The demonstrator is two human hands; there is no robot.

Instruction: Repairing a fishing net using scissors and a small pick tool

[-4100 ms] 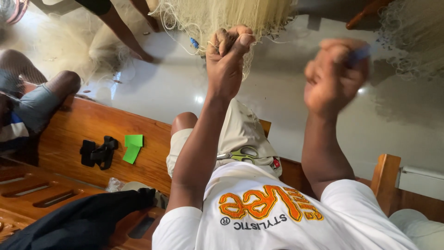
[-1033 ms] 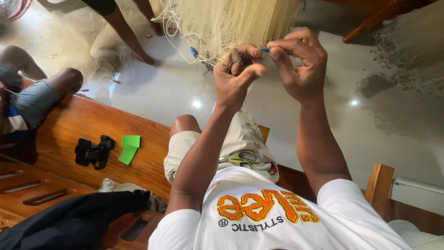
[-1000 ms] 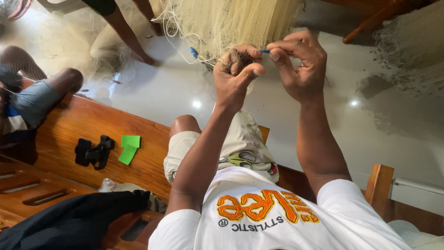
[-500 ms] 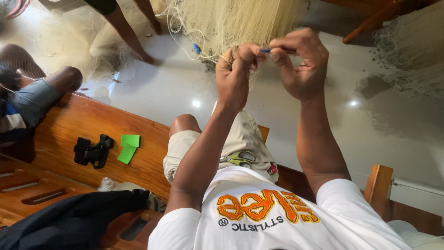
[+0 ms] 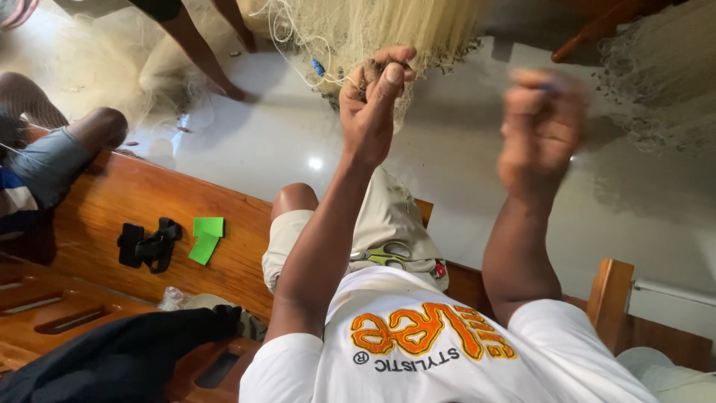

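Left hand [image 5: 373, 104] — fingers pinched on pale fishing net [image 5: 380, 30] hanging just beyond; right hand [image 5: 541, 127] — blurred fist, raised beside, contents unclear.

- Glossy pale tiled floor [image 5: 462, 186]: fills the centre of the view.
- Long polished brown wooden bench [image 5: 119, 216]: runs from 9 o'clock toward 6 o'clock.
- Black strap-like plastic clip [image 5: 148, 244]: lies on the bench at 8 o'clock.
- Bright green folded paper slip [image 5: 206, 237]: lies just beside the clip, on its 3 o'clock side.
- Dark navy cloth bundle [image 5: 112, 358]: lies at 7 o'clock.
- Metal scissors with pale green handles [image 5: 384, 254]: rest on the lap of the beige shorts [image 5: 388, 216].
- Second person's bare legs [image 5: 198, 48]: stand at 11 o'clock.
- Seated person's bent knee [image 5: 101, 127]: at 9 o'clock.
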